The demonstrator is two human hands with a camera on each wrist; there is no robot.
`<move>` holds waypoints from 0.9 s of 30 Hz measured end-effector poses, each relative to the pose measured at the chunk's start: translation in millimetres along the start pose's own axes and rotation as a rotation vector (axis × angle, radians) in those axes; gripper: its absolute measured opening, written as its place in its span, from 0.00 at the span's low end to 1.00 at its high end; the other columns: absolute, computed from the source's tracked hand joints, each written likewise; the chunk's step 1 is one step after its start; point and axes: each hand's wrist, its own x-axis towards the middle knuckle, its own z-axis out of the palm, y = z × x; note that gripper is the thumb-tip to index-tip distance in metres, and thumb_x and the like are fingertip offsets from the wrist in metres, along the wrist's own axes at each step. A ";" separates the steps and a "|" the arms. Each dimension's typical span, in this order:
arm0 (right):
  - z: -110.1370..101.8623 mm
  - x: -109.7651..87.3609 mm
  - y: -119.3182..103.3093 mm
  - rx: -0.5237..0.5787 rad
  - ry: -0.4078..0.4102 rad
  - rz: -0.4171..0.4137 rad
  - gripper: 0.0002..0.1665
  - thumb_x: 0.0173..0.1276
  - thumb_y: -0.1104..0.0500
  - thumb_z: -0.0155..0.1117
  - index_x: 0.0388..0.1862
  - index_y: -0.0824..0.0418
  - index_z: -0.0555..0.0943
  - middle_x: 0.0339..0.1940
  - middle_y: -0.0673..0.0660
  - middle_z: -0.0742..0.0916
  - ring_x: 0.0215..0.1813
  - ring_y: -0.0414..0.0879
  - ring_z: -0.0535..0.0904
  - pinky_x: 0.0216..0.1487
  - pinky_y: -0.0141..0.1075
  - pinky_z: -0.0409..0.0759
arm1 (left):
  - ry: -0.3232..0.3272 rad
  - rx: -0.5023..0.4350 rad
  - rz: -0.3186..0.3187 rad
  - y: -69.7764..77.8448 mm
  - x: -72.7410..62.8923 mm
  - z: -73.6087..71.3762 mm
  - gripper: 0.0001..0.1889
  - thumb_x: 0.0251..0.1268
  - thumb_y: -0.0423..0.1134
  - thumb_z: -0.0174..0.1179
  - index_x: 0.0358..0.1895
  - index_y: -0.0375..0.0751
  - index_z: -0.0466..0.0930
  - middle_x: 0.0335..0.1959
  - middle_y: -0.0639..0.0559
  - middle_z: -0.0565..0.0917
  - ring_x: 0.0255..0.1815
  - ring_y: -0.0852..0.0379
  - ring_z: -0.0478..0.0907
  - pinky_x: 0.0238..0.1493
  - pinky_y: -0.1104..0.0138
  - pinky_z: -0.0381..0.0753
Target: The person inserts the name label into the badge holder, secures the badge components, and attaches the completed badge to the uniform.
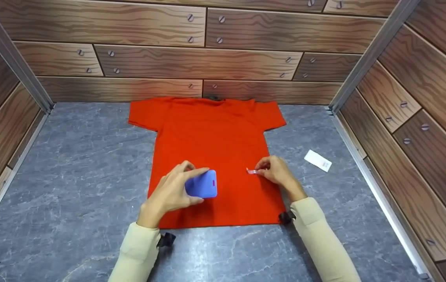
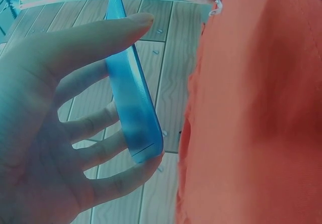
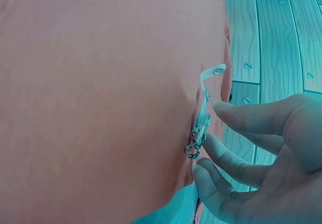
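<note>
**Blue card holder (image 1: 202,185) and strap clip (image 3: 202,123) held over red T-shirt (image 1: 215,141)**

The left hand (image 1: 172,190), at lower centre of the head view, holds the card holder by its edges. The thumb bears on one edge and the fingers reach to the opposite one; in the left wrist view the fingers are spread apart behind the piece. The holder is tilted, with a small slot (image 1: 214,183) near its right edge in the head view.

The right hand (image 1: 276,170), right of centre in the head view, pinches the strap clip between thumb and fingertips, the fingers bent. The clip has a pale strap with a round snap at its upper end and metal fittings below, as seen in the right wrist view. Whether it touches the cloth cannot be told.

The T-shirt lies spread flat across the centre of the head view, neckline at the top, on a grey marbled surface (image 1: 82,168). A white paper tag (image 1: 318,160) lies on that surface, right of the shirt. Wood-patterned panels (image 1: 195,62) line the top and both sides of the frame. Both forearms wear cream sleeves (image 1: 138,244), with a black object (image 1: 166,239) at each wrist.
</note>
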 end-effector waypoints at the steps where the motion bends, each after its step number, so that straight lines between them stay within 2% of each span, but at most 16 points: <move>1: -0.4 -0.3 -0.7 0.003 0.001 -0.001 0.03 0.60 0.70 0.73 0.33 0.67 0.89 0.34 0.63 0.92 0.35 0.48 0.82 0.42 0.37 0.78 | 0.002 -0.002 0.002 0.1 -0.1 0.0 0.39 0.48 0.45 0.82 0.68 0.62 0.79 0.57 0.50 0.77 0.59 0.48 0.76 0.53 0.50 0.86; 10: -3.7 -1.6 -4.0 0.019 0.010 0.005 0.04 0.61 0.71 0.71 0.35 0.67 0.89 0.36 0.64 0.92 0.40 0.54 0.87 0.45 0.40 0.82 | 0.011 -0.009 0.012 0.1 -0.7 0.4 0.39 0.48 0.45 0.82 0.68 0.63 0.79 0.56 0.50 0.77 0.58 0.48 0.77 0.53 0.50 0.85; 15: -3.7 -5.2 -6.1 0.014 0.026 0.001 0.03 0.61 0.71 0.72 0.34 0.67 0.89 0.37 0.65 0.92 0.44 0.58 0.87 0.50 0.47 0.84 | 0.021 -0.002 0.031 -1.4 -0.4 2.1 0.39 0.48 0.45 0.83 0.68 0.62 0.79 0.55 0.50 0.78 0.56 0.49 0.78 0.50 0.51 0.85; 22: -2.4 -9.8 -11.0 -0.007 0.029 0.031 0.04 0.61 0.69 0.74 0.35 0.65 0.90 0.41 0.64 0.91 0.50 0.60 0.85 0.58 0.54 0.81 | -0.009 -0.004 0.009 -0.6 -2.2 3.4 0.40 0.48 0.46 0.82 0.69 0.62 0.78 0.57 0.50 0.77 0.58 0.49 0.77 0.53 0.50 0.85; 27: -3.9 -10.2 -14.5 -0.026 0.046 0.008 0.04 0.61 0.67 0.75 0.35 0.64 0.90 0.40 0.63 0.91 0.50 0.60 0.85 0.57 0.54 0.81 | 0.008 -0.002 0.020 0.7 -0.9 0.8 0.39 0.48 0.45 0.82 0.68 0.62 0.79 0.56 0.50 0.77 0.58 0.48 0.77 0.52 0.50 0.85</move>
